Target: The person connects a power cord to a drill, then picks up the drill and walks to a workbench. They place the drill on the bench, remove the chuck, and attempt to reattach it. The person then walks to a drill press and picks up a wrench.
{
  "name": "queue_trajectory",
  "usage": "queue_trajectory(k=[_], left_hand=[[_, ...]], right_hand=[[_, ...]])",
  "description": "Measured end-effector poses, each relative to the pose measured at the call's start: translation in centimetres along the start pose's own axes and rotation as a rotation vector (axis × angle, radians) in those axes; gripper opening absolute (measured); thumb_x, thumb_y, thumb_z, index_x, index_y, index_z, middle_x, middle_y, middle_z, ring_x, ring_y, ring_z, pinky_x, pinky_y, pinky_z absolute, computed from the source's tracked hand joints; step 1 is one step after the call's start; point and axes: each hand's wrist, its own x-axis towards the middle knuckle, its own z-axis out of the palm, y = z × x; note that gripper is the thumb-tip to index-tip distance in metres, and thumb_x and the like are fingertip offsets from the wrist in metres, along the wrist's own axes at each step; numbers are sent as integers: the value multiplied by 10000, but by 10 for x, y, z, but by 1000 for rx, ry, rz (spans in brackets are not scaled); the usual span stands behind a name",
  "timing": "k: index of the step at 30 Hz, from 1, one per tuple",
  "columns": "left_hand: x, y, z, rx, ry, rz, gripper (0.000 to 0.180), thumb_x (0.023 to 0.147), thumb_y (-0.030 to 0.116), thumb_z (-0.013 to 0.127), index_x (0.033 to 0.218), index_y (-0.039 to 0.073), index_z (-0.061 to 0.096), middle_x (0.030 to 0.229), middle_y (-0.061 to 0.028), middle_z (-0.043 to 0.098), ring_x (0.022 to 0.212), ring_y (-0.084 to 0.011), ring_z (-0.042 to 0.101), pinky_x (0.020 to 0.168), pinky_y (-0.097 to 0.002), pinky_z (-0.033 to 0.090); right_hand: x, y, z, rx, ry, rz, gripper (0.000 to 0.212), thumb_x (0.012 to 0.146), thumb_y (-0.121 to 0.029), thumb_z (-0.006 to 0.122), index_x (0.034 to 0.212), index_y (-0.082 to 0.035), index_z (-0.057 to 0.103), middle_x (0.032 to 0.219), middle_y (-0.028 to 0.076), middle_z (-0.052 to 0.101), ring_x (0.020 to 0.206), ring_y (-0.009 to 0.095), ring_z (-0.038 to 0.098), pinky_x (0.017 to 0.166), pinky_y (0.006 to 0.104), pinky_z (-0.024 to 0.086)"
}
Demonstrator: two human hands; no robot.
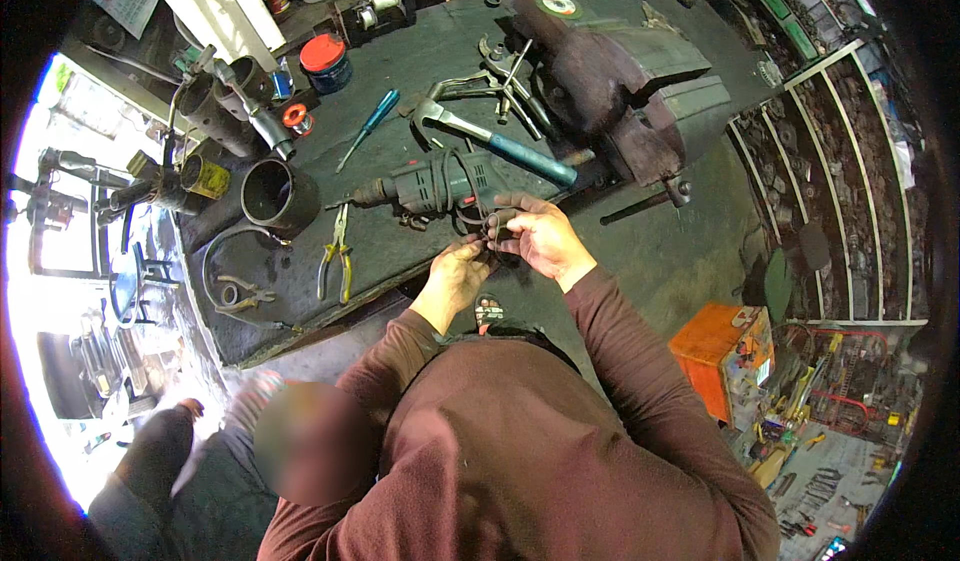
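A dark green electric drill (420,186) lies on its side near the bench's front edge, its chuck pointing left. A thin black cord (497,224) loops over its body and runs down to my hands. Below the drill's handle end, my left hand (460,279) pinches the cord with closed fingers. My right hand (543,239) is close beside it, thumb and fingers curled round a dark bend of the cord. The fingers hide the cord's end. Just beyond the drill lies a hammer (535,161) with a blue grip. Yellow-handled pliers (335,259) rest left of my hands.
A large bench vise (640,101) stands at the right of the dark workbench (400,66). A blue screwdriver (370,129), a pipe section (279,198) and a red-lidded jar (325,64) are on the left. An orange box (722,361) stands at right; another person (225,471) is at lower left.
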Motion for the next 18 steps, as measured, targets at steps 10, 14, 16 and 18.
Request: queue_trajectory(k=[10, 14, 16, 18], left_hand=[[16, -7, -18, 24, 75, -9, 65, 986, 43, 594, 1032, 54, 640, 964, -52, 686, 903, -205, 632, 938, -427, 494], [14, -8, -21, -2, -29, -27, 145, 981, 157, 634, 1043, 34, 681, 1047, -100, 712, 1016, -273, 637, 1003, -429, 482], [11, -2, -15, 60, -77, -78, 196, 980, 207, 657, 1074, 37, 678, 1062, -100, 710, 1021, -271, 639, 1003, -447, 481], [15, 0, -25, 164, -13, -113, 260, 977, 254, 671, 1114, 34, 667, 1099, -107, 703, 1038, -272, 639, 998, -474, 480]], right_hand=[[-6, 48, -7, -1628, 289, -670, 221, 839, -141, 683, 1041, -57, 709, 1044, 179, 621, 996, 400, 610, 890, 468, 516], [-14, 43, 0, -1718, 256, -569, 285, 859, -204, 705, 1120, -92, 719, 1081, 168, 592, 1065, 388, 577, 897, 465, 505], [-14, 41, 2, -1778, 279, -574, 257, 870, -214, 702, 1092, -89, 731, 1071, 175, 601, 1032, 387, 593, 878, 478, 510], [-11, 39, 4, -1744, 304, -544, 230, 880, -227, 699, 1050, -80, 742, 1052, 188, 614, 1002, 390, 611, 859, 485, 515]])
